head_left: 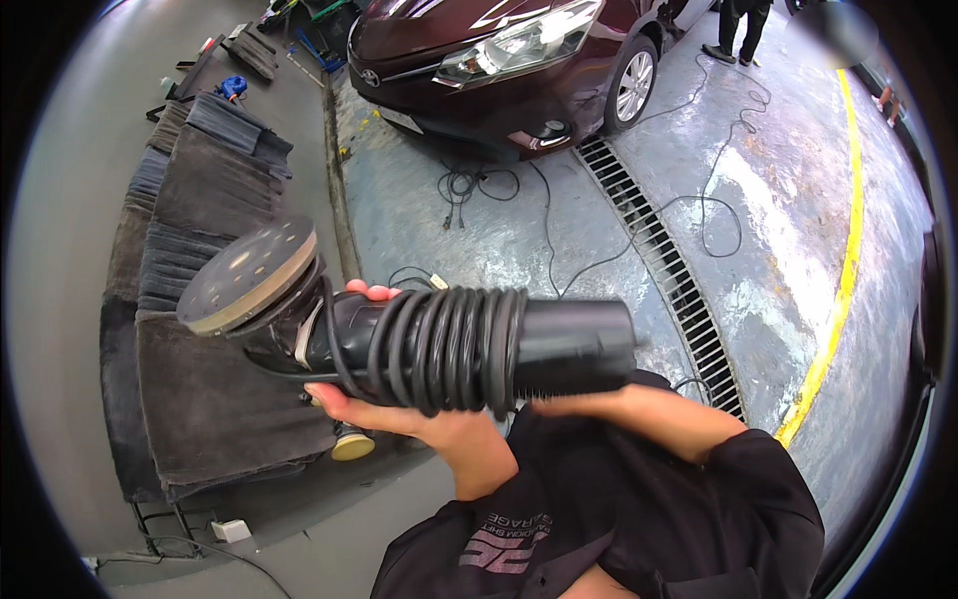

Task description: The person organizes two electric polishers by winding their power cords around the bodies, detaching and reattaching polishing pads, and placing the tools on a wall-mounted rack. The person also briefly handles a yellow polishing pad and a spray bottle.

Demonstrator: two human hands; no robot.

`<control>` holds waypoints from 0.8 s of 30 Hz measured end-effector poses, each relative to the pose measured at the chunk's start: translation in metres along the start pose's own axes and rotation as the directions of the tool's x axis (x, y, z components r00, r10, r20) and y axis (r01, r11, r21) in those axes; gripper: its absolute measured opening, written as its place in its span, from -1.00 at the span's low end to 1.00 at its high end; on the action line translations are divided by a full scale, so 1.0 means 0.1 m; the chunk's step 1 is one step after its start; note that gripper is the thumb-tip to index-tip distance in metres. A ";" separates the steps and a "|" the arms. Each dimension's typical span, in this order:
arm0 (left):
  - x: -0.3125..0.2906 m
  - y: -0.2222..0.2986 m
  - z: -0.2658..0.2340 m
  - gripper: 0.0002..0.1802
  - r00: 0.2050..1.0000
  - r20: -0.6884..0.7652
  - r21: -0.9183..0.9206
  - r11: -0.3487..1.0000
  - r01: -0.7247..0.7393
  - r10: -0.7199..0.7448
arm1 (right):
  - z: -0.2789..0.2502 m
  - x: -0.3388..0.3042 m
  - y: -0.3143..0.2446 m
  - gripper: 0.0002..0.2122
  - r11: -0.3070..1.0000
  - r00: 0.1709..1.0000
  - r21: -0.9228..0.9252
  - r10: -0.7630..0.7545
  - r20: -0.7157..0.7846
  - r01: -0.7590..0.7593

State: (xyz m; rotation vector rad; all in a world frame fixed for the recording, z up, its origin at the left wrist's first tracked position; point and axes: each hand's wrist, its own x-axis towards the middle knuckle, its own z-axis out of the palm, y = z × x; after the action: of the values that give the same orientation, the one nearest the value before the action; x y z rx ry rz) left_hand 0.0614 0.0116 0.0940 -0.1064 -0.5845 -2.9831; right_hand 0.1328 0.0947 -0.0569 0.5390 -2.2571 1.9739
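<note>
A black orbital sander (579,337) lies sideways in front of me, its cord (447,349) wound in several loops round the body. Its round, perforated pad (249,275) tilts up at the left end. My left hand (384,414) grips the body near the pad from below, fingertips showing over the far side. Behind the right end my right hand (559,404) is mostly hidden, so its fingers cannot be made out. Just below my left hand, a tool with a small yellowish round pad (351,446) is partly covered.
Dark towels (215,190) drape over a rack on the left. A dark red car (479,90) stands ahead. Loose black cables (464,185) lie on the floor near a drain grate (649,225). Another person (743,30) stands at the far right.
</note>
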 end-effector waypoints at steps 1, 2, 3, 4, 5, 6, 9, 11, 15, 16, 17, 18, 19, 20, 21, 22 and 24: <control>-0.02 0.10 0.02 -0.08 0.995 0.036 -0.038 0.995 0.094 -0.093 | -0.12 0.17 0.24 -0.82 0.998 1.000 -0.057 0.008 0.016 -0.007; -0.07 0.19 -0.01 -0.08 0.980 0.087 -0.065 0.980 0.187 -0.181 | -0.27 0.33 0.48 -0.82 0.994 1.000 -0.110 0.003 0.026 0.000; -0.10 0.27 -0.04 -0.07 0.954 0.139 -0.085 0.956 0.280 -0.267 | -0.42 0.45 0.70 -0.83 0.958 0.989 -0.261 -0.139 -0.057 0.120; -0.02 0.21 -0.14 -0.07 0.943 0.163 -0.044 0.953 0.301 -0.291 | -0.70 0.57 0.61 -0.79 0.920 0.968 -0.385 -0.158 -0.196 0.073; -0.04 0.21 -0.16 -0.09 0.964 0.114 0.009 0.971 0.240 -0.240 | -0.90 0.68 0.39 -0.77 0.915 0.952 -0.401 -0.154 -0.265 0.036; 0.00 0.22 -0.19 -0.11 0.960 0.147 0.019 0.971 0.240 -0.240 | -1.14 0.75 0.11 -0.74 0.908 0.926 -0.419 -0.154 -0.344 -0.004; 0.12 0.24 -0.38 -0.16 0.990 0.129 0.144 0.989 0.040 -0.059 | -1.49 0.68 -0.66 -0.73 0.672 0.930 -0.737 -0.313 -0.195 0.072; 0.17 0.22 -0.40 -0.19 0.993 0.110 0.234 0.969 -0.078 0.054 | -1.45 0.53 -1.06 -0.71 0.666 0.950 -0.745 -0.252 -0.187 0.030; 0.24 0.24 -0.45 -0.21 0.978 0.126 0.290 0.937 -0.197 0.167 | -1.09 0.39 -1.41 -0.75 0.839 0.973 -0.538 -0.049 -0.225 -0.082; 0.24 0.20 -0.43 -0.23 0.969 0.111 0.312 0.918 -0.245 0.221 | -1.00 0.36 -1.46 -0.78 0.871 0.973 -0.476 0.008 -0.229 -0.119; 0.23 0.17 -0.41 -0.25 0.955 0.094 0.340 0.892 -0.297 0.282 | -0.91 0.34 -1.54 -0.77 0.887 0.977 -0.431 0.089 -0.195 -0.167; 0.22 0.15 -0.40 -0.23 0.942 0.055 0.349 0.878 -0.329 0.331 | -0.77 0.30 -1.56 -0.76 0.932 0.978 -0.316 0.129 -0.166 -0.176; 0.24 0.09 -0.35 -0.22 0.930 0.047 0.367 0.859 -0.357 0.366 | -0.65 0.26 -1.56 -0.75 0.959 0.975 -0.206 0.167 -0.144 -0.195; 0.24 0.06 -0.29 -0.20 0.912 0.033 0.391 0.834 -0.389 0.409 | -0.53 0.23 -1.53 -0.75 0.974 0.978 -0.148 0.150 -0.143 -0.171; 0.22 0.04 -0.24 -0.19 0.892 0.020 0.415 0.808 -0.418 0.451 | -0.41 0.20 -1.45 -0.75 0.985 0.981 -0.090 0.134 -0.143 -0.147; 0.17 0.04 -0.17 -0.18 0.906 0.005 0.402 0.829 -0.389 0.423 | -0.32 0.15 -1.31 -0.75 0.990 0.985 -0.093 0.089 -0.149 -0.103; 0.06 0.03 0.05 -0.18 0.933 -0.093 0.303 0.902 -0.306 0.348 | -0.16 0.12 -0.97 -0.81 0.994 0.992 0.075 -0.077 -0.099 0.085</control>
State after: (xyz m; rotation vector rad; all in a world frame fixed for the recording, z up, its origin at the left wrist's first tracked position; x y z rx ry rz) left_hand 0.0558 0.0102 0.1006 0.0335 -0.8724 -2.5263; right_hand 0.1508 0.0979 0.0404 0.5232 -2.0756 2.0106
